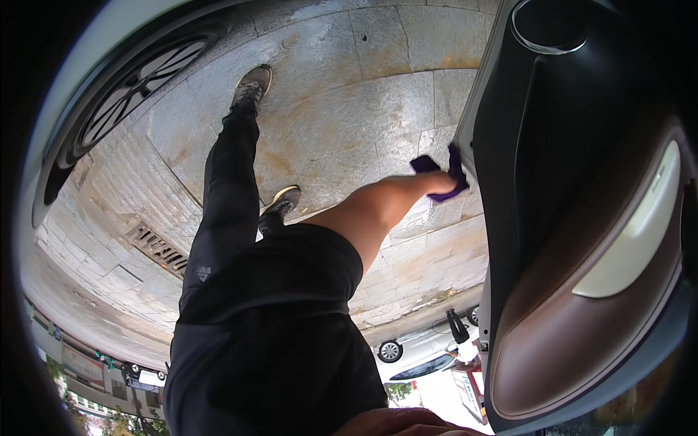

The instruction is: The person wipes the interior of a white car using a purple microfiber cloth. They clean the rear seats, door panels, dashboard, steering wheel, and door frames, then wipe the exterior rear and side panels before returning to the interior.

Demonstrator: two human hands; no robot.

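Note:
My left arm, in a short black sleeve, reaches across my body to the right. My left hand (443, 182) holds a dark purple cloth (424, 164), its loose ends hanging on both sides of the fingers. Hand and cloth are beside the inner edge of an open car door (540, 218); whether they touch it I cannot tell. The door has a black and brown inner panel with a pale handle trim (635, 234). Close to the camera at the bottom edge, a cut-off, blurred patch of skin appears to be my right hand (406, 424); its fingers and grip are unclear.
At the upper left is the car's wheel (139, 90). Stone paving (338, 120) lies around my shoes (253, 87), with a metal drain grate (158, 248) at the left. Behind me are a white car (420, 351) and a person (461, 338) beside it.

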